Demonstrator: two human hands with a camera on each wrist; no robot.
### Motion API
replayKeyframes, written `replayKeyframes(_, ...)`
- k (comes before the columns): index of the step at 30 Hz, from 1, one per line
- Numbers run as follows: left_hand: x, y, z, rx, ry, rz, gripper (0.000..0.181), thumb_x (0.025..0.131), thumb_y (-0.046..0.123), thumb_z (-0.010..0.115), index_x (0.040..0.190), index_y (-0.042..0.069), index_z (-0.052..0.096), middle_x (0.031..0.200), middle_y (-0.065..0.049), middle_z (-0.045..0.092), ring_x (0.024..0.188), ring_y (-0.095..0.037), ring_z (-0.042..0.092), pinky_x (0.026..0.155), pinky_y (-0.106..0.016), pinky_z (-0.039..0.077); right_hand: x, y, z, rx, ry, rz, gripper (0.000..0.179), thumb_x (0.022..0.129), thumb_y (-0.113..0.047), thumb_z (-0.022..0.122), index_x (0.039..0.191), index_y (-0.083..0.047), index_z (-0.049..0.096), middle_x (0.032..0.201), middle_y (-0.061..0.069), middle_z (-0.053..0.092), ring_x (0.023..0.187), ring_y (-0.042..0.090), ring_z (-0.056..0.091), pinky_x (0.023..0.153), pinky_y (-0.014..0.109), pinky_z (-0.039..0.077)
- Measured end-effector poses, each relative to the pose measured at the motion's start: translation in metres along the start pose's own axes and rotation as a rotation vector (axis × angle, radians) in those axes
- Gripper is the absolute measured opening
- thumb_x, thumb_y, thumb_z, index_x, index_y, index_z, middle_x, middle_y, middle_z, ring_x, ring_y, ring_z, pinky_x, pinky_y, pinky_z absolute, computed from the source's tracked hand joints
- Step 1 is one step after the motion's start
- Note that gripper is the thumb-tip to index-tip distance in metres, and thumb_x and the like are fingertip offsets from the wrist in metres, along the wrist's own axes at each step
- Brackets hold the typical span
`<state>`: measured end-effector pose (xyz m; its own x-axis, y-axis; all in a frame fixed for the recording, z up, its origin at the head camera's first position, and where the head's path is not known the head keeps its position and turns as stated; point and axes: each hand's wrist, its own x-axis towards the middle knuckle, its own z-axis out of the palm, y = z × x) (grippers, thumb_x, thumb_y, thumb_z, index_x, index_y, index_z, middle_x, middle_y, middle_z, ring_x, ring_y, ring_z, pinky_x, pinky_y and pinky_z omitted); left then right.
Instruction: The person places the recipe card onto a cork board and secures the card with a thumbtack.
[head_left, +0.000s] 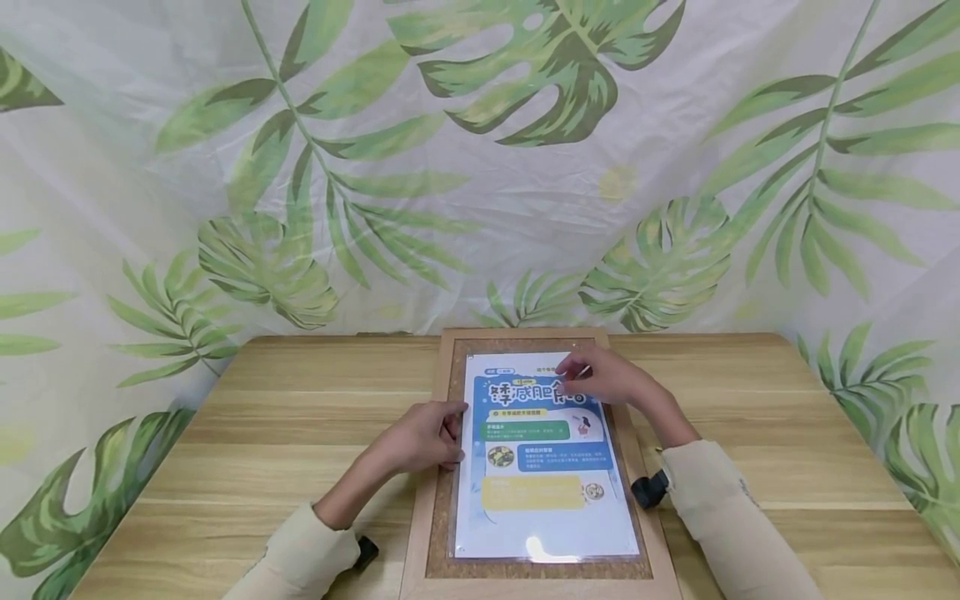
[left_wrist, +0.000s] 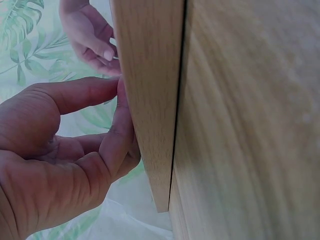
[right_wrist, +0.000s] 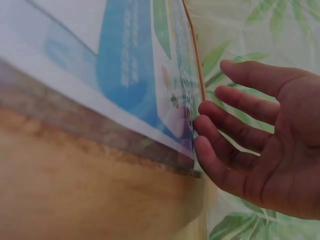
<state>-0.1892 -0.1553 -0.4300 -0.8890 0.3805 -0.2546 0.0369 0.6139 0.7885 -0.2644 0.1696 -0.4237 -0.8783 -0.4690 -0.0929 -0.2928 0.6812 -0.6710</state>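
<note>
A printed sheet (head_left: pixel 543 533) in clear plastic, with blue, green and yellow text blocks, lies on a wood-framed cork board (head_left: pixel 442 558). My left hand (head_left: pixel 422 435) rests at the sheet's left edge with its fingers bent. In the left wrist view, the left hand (left_wrist: pixel 70 145) has thumb and a finger close together beside the wooden frame (left_wrist: pixel 150 100), which hides whatever may lie between their tips. Over the sheet's upper right part hovers my right hand (head_left: pixel 603 375). The right wrist view shows the right hand (right_wrist: pixel 260 135) with loosely bent, spread fingers near the sheet's edge.
The board lies on a wood-grain table (head_left: pixel 765 467), its far end close to the table's back edge. Behind hangs a pale curtain (head_left: pixel 525 208) printed with green leaves. A black wrist device (head_left: pixel 649 489) shows by the right sleeve, another black device (head_left: pixel 365 553) by the left.
</note>
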Motion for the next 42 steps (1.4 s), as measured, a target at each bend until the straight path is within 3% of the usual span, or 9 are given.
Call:
replayKeyframes(9,0.001,-0.001,0.001,0.0,-0.012,0.012,0.078,0.084,-0.017,0.077,0.155,-0.013,0.046,0.092,-0.013,0.06,0.072,-0.016,0.065,0.063,-0.03,0.064,-0.029,0.007,-0.003,-0.005,-0.019,0.02,0.036,0.1,-0.021,0.076,0.131,-0.002,0.073,0.115,0.009,0.074,0.102,0.022,0.065,0.09,0.038,0.058)
replayKeyframes(18,-0.001,0.0,0.0,-0.004,-0.012,0.005,0.077,0.085,-0.017,0.077,0.155,-0.012,0.046,0.093,-0.013,0.061,0.072,-0.017,0.066,0.064,-0.03,0.064,-0.058,0.012,-0.008,0.003,0.004,0.021,0.037,0.1,-0.022,0.075,0.133,-0.005,0.072,0.119,0.008,0.073,0.108,0.024,0.066,0.093,0.04,0.06)
replayKeyframes(24,-0.001,0.0,-0.002,-0.009,-0.012,-0.003,0.077,0.085,-0.017,0.077,0.156,-0.012,0.046,0.093,-0.013,0.061,0.072,-0.017,0.066,0.064,-0.031,0.064,-0.077,0.019,-0.015,-0.021,0.038,-0.028,0.03,0.1,-0.016,0.073,0.128,-0.005,0.073,0.116,0.008,0.075,0.107,0.024,0.068,0.089,0.038,0.06)
replayKeyframes(36,0.0,-0.002,-0.003,-0.021,-0.022,-0.012,0.077,0.086,-0.016,0.076,0.157,-0.011,0.045,0.095,-0.014,0.061,0.073,-0.017,0.066,0.065,-0.031,0.064,-0.104,0.042,-0.019,-0.057,0.061,0.009,0.024,0.097,-0.013,0.076,0.12,-0.005,0.075,0.107,0.003,0.076,0.098,0.016,0.068,0.082,0.03,0.059)
replayKeyframes(42,0.0,-0.002,-0.004,-0.021,-0.024,-0.008,0.077,0.086,-0.016,0.076,0.157,-0.011,0.045,0.096,-0.014,0.061,0.073,-0.017,0.066,0.064,-0.031,0.064,-0.115,0.055,-0.018,-0.076,0.057,0.03,0.021,0.096,-0.003,0.075,0.116,-0.004,0.075,0.101,0.0,0.075,0.093,0.013,0.066,0.077,0.025,0.058)
